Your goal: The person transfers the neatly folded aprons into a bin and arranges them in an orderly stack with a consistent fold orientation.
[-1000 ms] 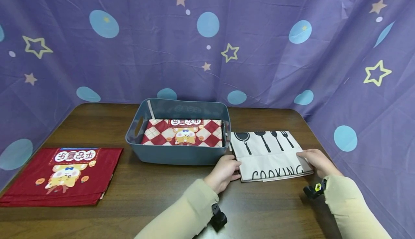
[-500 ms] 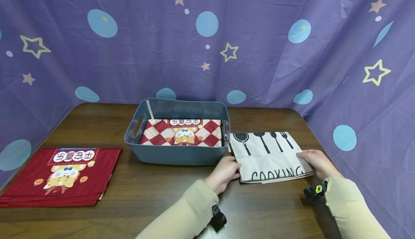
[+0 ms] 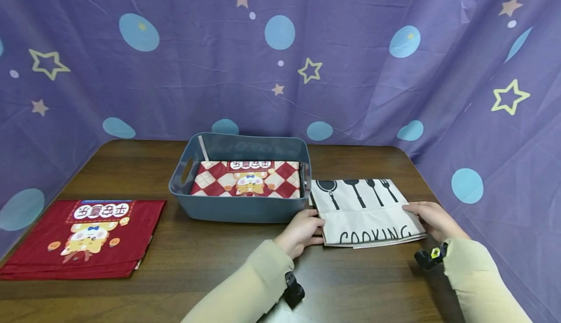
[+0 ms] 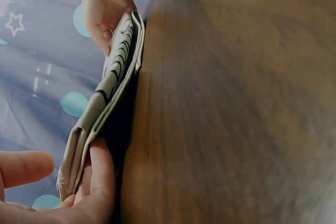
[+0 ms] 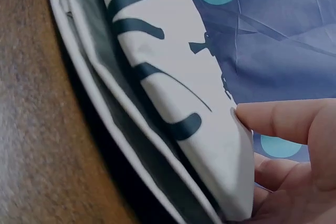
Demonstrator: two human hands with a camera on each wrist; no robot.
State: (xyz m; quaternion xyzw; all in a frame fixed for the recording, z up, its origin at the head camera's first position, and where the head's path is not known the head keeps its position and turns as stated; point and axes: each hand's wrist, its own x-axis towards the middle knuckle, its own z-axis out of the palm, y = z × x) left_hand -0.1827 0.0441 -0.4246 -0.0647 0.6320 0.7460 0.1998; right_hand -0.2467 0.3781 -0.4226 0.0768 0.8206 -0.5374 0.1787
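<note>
A folded white cloth [image 3: 365, 216], printed with black kitchen utensils and the word COOKING, lies to the right of the blue-grey basket. My left hand [image 3: 302, 233] holds its left edge; in the left wrist view the fingers [image 4: 102, 171] reach beneath the layers, and the thumb is above them, a little apart. At the opposite edge, my right hand [image 3: 434, 218] grips the cloth, with the thumb [image 5: 278, 119] on its upper side and the other fingers partly hidden behind the edge. Both wrist views show several stacked layers and a dark gap under the cloth.
The blue-grey basket [image 3: 236, 211] stands at the back centre, holding a folded red-and-cream checked cloth [image 3: 210, 179] with a cartoon animal. A dark red folded cloth [image 3: 127, 240] lies at the left of the wooden table [image 3: 210, 274]. A purple curtain [image 3: 193, 79] closes off the back and sides.
My right hand has shifted very slightly right, and the near right corner of the white cloth has moved with it. My left hand stays at the left edge.
</note>
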